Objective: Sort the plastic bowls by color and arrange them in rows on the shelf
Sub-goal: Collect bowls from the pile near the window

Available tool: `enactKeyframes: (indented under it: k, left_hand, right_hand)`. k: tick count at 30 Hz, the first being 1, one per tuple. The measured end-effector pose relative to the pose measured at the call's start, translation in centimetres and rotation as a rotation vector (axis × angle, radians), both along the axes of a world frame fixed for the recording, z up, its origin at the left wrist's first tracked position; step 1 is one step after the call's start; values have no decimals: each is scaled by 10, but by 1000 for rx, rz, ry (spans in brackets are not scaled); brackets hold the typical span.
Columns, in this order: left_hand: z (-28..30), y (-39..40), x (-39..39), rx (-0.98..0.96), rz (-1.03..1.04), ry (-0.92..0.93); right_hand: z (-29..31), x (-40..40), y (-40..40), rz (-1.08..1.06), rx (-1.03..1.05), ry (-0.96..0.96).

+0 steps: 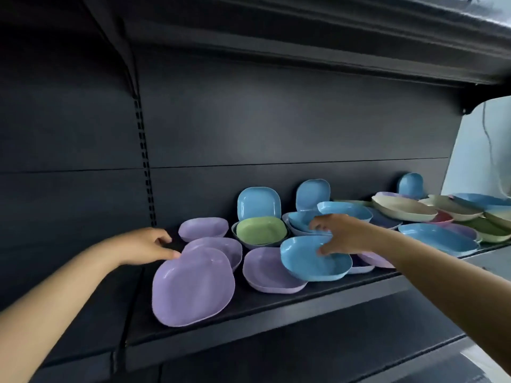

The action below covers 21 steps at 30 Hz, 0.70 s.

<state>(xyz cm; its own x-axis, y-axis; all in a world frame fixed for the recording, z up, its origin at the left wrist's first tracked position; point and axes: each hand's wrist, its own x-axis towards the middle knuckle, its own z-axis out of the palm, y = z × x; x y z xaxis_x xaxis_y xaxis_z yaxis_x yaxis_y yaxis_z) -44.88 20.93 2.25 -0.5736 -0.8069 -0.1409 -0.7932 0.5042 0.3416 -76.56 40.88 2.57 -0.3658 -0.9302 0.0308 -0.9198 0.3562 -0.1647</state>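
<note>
Thumb of your right hand [341,234] pinches blue bowl [315,258] rim; your left hand [146,244], loosely curled, fingertip touching purple bowl [193,287].

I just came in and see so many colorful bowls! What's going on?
A person is sorting plastic bowls by color on a dark shelf. The right hand holds a blue bowl by its rim, lifted over the others. The left hand touches the edge of the front purple bowl, where the purple ones are gathered. A green bowl and a mixed pile further right are not yet sorted.
</note>
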Motion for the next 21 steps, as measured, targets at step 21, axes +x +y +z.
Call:
enactKeyframes:
  k: [21]
  left_hand:
    - [-53,31,-11,415,526,645]
  right_hand:
    - [-3,-40,-117,570,300,-73]
